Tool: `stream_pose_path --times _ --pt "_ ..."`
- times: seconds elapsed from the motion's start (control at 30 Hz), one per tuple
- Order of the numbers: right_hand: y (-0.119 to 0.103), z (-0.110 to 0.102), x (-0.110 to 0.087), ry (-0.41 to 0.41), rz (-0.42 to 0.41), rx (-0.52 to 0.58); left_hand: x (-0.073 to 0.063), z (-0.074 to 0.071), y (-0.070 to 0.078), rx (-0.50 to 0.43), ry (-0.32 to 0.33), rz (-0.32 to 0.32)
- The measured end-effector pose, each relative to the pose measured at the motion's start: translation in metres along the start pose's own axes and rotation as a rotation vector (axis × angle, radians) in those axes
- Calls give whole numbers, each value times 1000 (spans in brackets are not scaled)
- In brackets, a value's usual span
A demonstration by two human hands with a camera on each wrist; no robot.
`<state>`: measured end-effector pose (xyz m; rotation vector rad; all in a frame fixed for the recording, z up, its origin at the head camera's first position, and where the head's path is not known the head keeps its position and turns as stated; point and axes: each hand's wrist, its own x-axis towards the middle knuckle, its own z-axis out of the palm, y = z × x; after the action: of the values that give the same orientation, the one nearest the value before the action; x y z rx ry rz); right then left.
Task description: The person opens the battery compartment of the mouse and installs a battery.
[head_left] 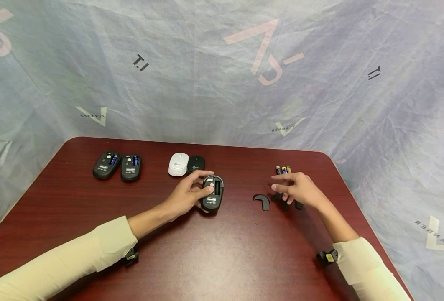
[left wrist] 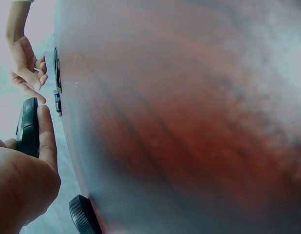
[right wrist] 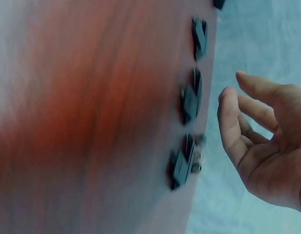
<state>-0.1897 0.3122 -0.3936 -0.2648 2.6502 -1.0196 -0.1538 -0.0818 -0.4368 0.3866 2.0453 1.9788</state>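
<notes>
My left hand point(head_left: 182, 198) grips a black computer mouse point(head_left: 211, 202), underside up, thumb on the label side. Its long battery slot stands uncovered and dark inside. In the left wrist view the mouse point(left wrist: 28, 129) appears edge-on between thumb and fingers. Over the right part of the table hovers my right hand point(head_left: 301, 190), fingers loosely bent and holding nothing. Beneath and beside it lie black hooked battery covers; one cover point(head_left: 266, 204) is in plain sight, others partly hidden by the hand. The right wrist view shows three covers, the middle cover point(right wrist: 190, 105) among them. Just beyond the fingers lie three batteries point(head_left: 284, 169).
Two black mice lie underside up at the far left, the outer mouse point(head_left: 103, 168) and the inner mouse point(head_left: 131, 170), each with a blue battery showing. A white mouse point(head_left: 178, 164) and a black mouse point(head_left: 197, 161) stand at the back. Printed cloth point(head_left: 207, 83) hangs behind the table.
</notes>
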Motion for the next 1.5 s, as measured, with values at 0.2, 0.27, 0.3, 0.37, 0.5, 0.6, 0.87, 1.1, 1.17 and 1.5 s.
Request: stream_pose_path --times 0.2,0.27,0.3,0.37,0.5,0.6,0.87,1.1,1.17,1.5 --pt "19 -19 7 31 7 152 -1 -1 0 -7 1 -1" --pt "27 -24 10 47 13 189 -1 -1 0 -9 0 -3" --pt "30 -27 11 56 14 192 -1 -1 0 -11 0 -4" --pt "37 -31 13 76 24 193 -1 -1 0 -12 -1 -6" --pt "51 -38 20 98 50 169 -1 -1 1 -16 -1 -8" --pt "59 -41 26 94 69 158 -1 -1 1 -16 -3 -10" --pt "63 -48 43 41 110 161 -2 1 3 -16 -12 -15" --pt "63 -49 51 24 111 66 -1 3 4 -13 -14 -15" --pt "63 -49 52 29 108 48 -1 4 5 -14 -16 -15" --pt "59 -49 51 31 130 8 0 6 4 -18 -13 -18"
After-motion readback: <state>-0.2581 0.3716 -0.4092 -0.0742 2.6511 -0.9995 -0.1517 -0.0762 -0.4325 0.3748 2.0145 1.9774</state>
